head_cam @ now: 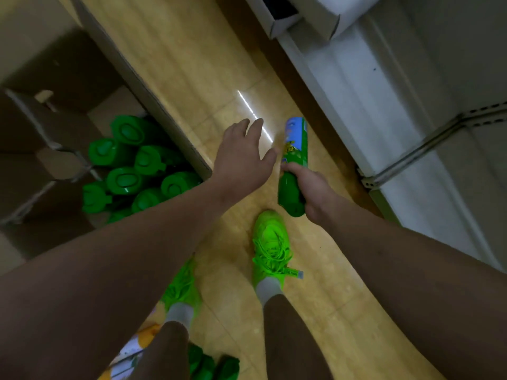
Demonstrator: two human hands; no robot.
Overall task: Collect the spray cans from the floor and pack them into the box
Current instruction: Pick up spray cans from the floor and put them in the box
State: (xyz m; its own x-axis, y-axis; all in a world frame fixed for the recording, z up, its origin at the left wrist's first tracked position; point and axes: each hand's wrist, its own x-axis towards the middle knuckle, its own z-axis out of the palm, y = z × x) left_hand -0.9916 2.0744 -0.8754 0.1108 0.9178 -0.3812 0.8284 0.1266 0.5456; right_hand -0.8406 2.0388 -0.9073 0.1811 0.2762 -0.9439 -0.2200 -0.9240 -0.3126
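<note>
Above a yellow tiled floor [192, 64], the person's right hand [310, 187] grips a spray can [294, 163] around its green cap end, fingers curled over the cap, so that the printed blue and green body points away from the camera. Just beside it, the left hand [241, 152] is spread with straight fingers and holds nothing; its thumb tip lies close to the can's side, though contact cannot be judged. To the left stands an open cardboard box [170, 124], its near wall running diagonally across the view. Inside it, packed cans [137, 165] stand upright with their green caps facing up, clustered against that wall. Below the hands, two bright green shoes [270, 248] rest on the floor. At the bottom edge, more cans [211, 366] lie on the floor behind the left leg. White shelving [411, 119] fills the right side.
</note>
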